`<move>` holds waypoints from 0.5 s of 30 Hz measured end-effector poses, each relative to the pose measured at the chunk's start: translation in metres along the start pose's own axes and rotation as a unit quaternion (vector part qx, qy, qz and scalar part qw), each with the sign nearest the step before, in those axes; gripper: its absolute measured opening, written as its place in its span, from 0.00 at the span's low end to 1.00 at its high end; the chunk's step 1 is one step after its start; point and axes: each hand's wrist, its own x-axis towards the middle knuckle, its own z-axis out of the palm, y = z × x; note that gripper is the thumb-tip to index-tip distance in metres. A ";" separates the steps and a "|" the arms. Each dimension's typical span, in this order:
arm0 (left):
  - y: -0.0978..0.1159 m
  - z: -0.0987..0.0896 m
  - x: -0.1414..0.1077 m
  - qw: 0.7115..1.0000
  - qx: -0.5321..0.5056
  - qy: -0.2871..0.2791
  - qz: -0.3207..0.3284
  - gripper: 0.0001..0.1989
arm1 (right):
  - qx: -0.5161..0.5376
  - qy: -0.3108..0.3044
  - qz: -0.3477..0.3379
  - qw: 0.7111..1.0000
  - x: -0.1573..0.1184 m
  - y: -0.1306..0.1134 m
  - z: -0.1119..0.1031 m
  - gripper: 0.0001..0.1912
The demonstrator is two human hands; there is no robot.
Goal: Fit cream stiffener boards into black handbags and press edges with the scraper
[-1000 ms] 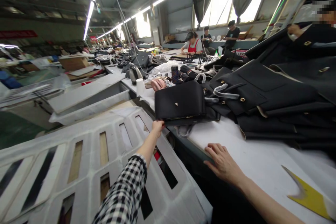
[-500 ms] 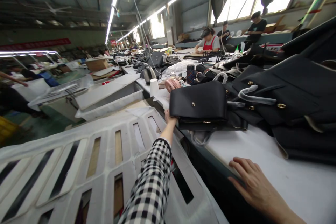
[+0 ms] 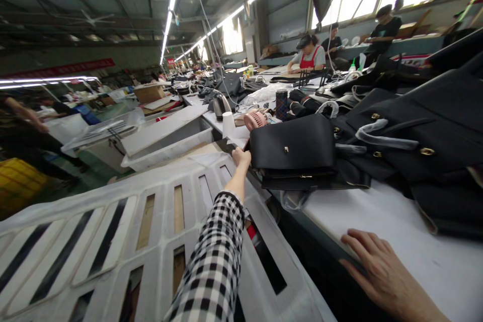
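Left hand [image 3: 241, 158] now curled beside black bag [image 3: 292, 143], right hand [image 3: 381, 266] still spread at white table [image 3: 339, 211].

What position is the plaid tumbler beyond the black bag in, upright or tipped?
Upright: the plaid tumbler stands with its long sides vertical and dark top uppermost, behind the black bag.

You have a low, open path over the white top of the desk [image 3: 445, 261], from your right hand [image 3: 381, 266] forward to the black bag [image 3: 292, 143]. Beyond it on the right, the heaped black bags [image 3: 449, 161] block you. Behind the black bag, the white cup [image 3: 228, 125], pink fan [image 3: 255, 119] and dark tumbler [image 3: 281, 105] crowd the way. On your left, the slotted panel [image 3: 156, 226] lies under your forearm, with room above it.
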 end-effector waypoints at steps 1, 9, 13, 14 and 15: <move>0.005 -0.005 0.001 1.000 0.003 0.020 0.009 0.16 | 0.000 0.000 0.000 1.000 0.001 0.000 -0.001 0.17; 0.032 -0.073 -0.032 0.988 -0.115 0.090 -0.057 0.12 | 0.027 -0.004 0.014 1.000 0.003 -0.009 -0.010 0.15; 0.038 -0.108 -0.108 0.962 -0.240 0.012 -0.126 0.03 | 0.104 -0.027 0.058 0.993 0.008 -0.013 -0.018 0.14; 0.040 -0.114 -0.134 0.952 -0.270 -0.015 -0.146 0.02 | 0.148 -0.033 0.088 0.984 0.012 -0.016 -0.022 0.15; 0.041 -0.119 -0.162 0.939 -0.296 -0.042 -0.168 0.05 | 0.204 -0.039 0.125 0.970 0.015 -0.020 -0.027 0.16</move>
